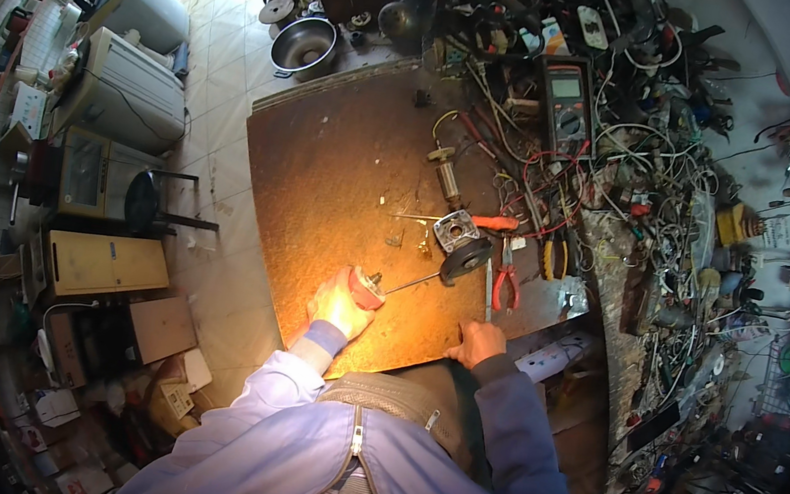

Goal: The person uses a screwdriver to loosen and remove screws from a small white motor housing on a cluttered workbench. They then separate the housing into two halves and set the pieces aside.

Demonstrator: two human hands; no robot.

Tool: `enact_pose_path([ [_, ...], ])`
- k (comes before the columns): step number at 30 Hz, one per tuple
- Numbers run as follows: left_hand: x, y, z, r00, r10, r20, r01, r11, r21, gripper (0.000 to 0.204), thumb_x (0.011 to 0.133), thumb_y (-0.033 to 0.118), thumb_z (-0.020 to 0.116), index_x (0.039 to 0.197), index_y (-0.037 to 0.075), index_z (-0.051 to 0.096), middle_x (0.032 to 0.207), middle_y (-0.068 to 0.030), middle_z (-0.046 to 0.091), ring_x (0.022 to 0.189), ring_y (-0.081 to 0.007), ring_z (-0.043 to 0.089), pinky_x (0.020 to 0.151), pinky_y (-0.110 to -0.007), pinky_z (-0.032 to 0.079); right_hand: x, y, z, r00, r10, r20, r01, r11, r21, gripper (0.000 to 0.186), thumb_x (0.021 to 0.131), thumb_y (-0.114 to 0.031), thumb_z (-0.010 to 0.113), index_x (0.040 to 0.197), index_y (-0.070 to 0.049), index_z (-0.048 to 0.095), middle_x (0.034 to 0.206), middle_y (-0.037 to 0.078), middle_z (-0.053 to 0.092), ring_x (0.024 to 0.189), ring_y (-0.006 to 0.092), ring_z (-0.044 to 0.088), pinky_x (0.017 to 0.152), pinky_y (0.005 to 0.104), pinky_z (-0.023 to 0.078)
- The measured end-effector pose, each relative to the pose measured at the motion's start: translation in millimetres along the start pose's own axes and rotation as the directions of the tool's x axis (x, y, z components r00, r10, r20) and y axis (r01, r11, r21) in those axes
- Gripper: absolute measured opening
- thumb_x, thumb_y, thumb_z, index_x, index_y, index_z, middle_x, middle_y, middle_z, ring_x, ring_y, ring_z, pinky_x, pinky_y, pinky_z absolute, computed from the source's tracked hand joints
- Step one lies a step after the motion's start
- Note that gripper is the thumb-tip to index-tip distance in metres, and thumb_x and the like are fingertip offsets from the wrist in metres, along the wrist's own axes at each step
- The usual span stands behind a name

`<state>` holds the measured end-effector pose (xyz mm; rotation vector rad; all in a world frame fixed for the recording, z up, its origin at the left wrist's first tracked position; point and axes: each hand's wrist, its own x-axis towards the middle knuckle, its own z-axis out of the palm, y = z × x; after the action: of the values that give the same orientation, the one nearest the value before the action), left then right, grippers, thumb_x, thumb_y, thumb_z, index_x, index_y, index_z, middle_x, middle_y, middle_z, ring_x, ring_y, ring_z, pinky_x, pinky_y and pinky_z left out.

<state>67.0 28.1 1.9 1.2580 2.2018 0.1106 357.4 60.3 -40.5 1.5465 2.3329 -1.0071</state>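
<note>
My left hand (342,304) is closed round a short red piece (366,293) with a small metal part at its end. A thin rod (413,284) runs from beside that piece toward a round black part (465,260), which lies against a square metal housing (457,229). Beyond the housing lies a motor armature (449,182). At the table's near edge my right hand (479,344) has its fingers curled; what they hold, if anything, is hidden. A narrow silver strip (489,293) ends close to those fingers, beside red-handled pliers (507,289).
An orange-handled screwdriver (494,223) lies behind the housing on the brown tabletop (327,157). Yellow-and-black pliers (555,257), a multimeter (567,105) and tangled wires (628,169) crowd the right. A metal bowl (304,46) stands past the far left corner; a black stool (145,200) is left.
</note>
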Motion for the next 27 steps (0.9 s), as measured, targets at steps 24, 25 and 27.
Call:
enact_pose_path([
  [24,5.0,-1.6,2.5,0.999,-0.049,0.02,0.048,0.998,0.043,0.089,0.066,0.037,0.09,0.142,0.009,0.054,0.134,-0.0187,0.066,0.127,-0.0381,0.06,0.108,-0.048,0.048,8.3,13.8,-2.8,0.993,-0.048,0.11,0.04,0.997,0.073,0.04,0.082,-0.039,0.084,0.094,-0.003,0.073,0.085,0.025,0.073,0.083,0.045,0.072,0.075,0.0529,0.056],
  [25,4.0,-0.8,2.4,0.998,-0.054,0.011,0.054,0.998,0.043,0.089,0.066,0.037,0.09,0.142,0.009,0.054,0.134,-0.0187,0.066,0.127,-0.0381,0.06,0.108,-0.048,0.048,10.0,17.1,-1.4,0.989,-0.045,0.14,0.033,0.995,0.09,0.039,0.084,-0.038,0.083,0.094,-0.002,0.073,0.086,0.026,0.073,0.084,0.0458,0.071,0.077,0.0536,0.057],
  [27,2.2,6.0,-1.6,0.998,-0.061,-0.005,0.061,0.997,0.035,0.09,0.065,0.037,0.09,0.143,0.009,0.054,0.134,-0.0188,0.066,0.127,-0.0381,0.06,0.108,-0.049,0.048,11.6,20.8,-6.3,0.986,-0.073,0.147,0.054,0.99,0.13,0.038,0.085,-0.037,0.082,0.095,-0.001,0.073,0.088,0.027,0.072,0.085,0.046,0.072,0.078,0.0533,0.057],
])
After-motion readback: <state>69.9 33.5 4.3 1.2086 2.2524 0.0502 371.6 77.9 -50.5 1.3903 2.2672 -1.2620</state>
